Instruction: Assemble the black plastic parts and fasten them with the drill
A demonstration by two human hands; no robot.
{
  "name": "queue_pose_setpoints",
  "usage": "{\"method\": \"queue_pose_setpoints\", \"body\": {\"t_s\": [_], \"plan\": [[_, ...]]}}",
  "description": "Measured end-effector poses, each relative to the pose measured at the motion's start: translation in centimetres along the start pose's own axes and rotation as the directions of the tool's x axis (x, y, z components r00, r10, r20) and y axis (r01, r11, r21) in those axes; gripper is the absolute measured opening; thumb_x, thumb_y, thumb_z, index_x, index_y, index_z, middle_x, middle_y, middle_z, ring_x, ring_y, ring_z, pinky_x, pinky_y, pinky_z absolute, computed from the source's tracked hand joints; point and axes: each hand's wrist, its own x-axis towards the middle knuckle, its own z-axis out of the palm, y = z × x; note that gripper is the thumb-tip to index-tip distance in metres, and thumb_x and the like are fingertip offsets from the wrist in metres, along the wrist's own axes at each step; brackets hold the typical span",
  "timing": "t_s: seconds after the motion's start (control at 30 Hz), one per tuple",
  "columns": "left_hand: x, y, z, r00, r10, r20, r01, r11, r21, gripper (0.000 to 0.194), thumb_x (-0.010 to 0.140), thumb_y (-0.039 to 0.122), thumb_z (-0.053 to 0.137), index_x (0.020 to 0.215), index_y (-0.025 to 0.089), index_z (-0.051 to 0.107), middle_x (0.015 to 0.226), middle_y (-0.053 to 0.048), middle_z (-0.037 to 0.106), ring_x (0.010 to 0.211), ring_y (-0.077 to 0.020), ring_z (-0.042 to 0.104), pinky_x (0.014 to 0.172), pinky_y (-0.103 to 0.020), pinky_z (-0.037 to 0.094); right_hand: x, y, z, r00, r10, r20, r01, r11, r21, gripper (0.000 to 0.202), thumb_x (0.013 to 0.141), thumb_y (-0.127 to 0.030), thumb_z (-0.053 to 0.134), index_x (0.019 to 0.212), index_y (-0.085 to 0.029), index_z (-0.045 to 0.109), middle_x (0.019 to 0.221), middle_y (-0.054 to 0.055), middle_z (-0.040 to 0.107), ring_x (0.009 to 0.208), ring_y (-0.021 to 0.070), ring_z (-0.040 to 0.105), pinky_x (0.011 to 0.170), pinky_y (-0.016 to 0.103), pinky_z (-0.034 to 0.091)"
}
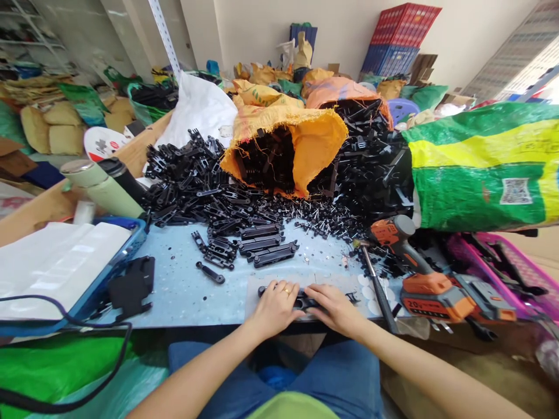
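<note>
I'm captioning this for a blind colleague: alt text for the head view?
A person's left hand and right hand rest on a black part at a blue workbench. Beyond lie heaped black pieces and an open orange sack; a hammer and cordless driver are at right.

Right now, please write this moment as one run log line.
left hand: on black part | right hand: on black part, beside left | hammer: right of right hand | drill: right of hammer

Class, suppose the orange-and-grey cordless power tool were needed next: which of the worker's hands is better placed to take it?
Right hand, probably: it is nearer the power tool, while the left hand lies farther off. Both touch the long, black, plastic-looking part.
</note>
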Motion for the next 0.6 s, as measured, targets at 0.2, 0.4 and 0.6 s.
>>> {"method": "queue_pose_setpoints", "body": {"t_s": [0.2,0.4,0.6], "plan": [[0.4,-1.5,0.4,0.995,-0.043,-0.087,0.051,0.995,0.087,0.045,0.09,0.047,0.035,0.083,0.01,0.061,0.073,-0.012,0.062,0.071,-0.0243,0.057,0.06,-0.034,0.042,-0.6,1.7,-1.1,0.983,0.184,-0.005,-0.18,0.956,-0.233,0.053,0.081,-0.064,0.04,0.074,-0.015,0.059,0.07,0.009,0.058,0.067,0.02,0.054,0.059,0.03,0.039],[-1.0,1.9,-6.6,0.971,-0.067,-0.232,-0.07,0.842,-0.535,0.058,0.094,0.042,0.012,0.06,0.018,0.051,0.051,-0.003,0.053,0.05,-0.0136,0.051,0.052,-0.026,0.038,1.4,-2.5,-5.9,0.994,-0.09,-0.059,0.108,0.841,0.53,0.062,0.092,-0.053,0.008,0.056,-0.019,0.046,0.048,0.002,0.042,0.049,0.0139,0.044,0.053,0.027,0.034],[-1.6,6.2,-7.2,0.794,-0.331,-0.509,-0.203,0.646,-0.736,0.062,0.093,0.048,0.007,0.077,0.018,0.058,0.063,-0.006,0.059,0.06,-0.0158,0.057,0.06,-0.03,0.045,4.4,-9.3,0.5,0.801,0.441,-0.404,0.084,0.586,0.806,0.055,0.087,-0.055,0.003,0.093,-0.022,0.047,0.087,0.011,0.054,0.076,0.0213,0.056,0.065,0.035,0.047]]}}
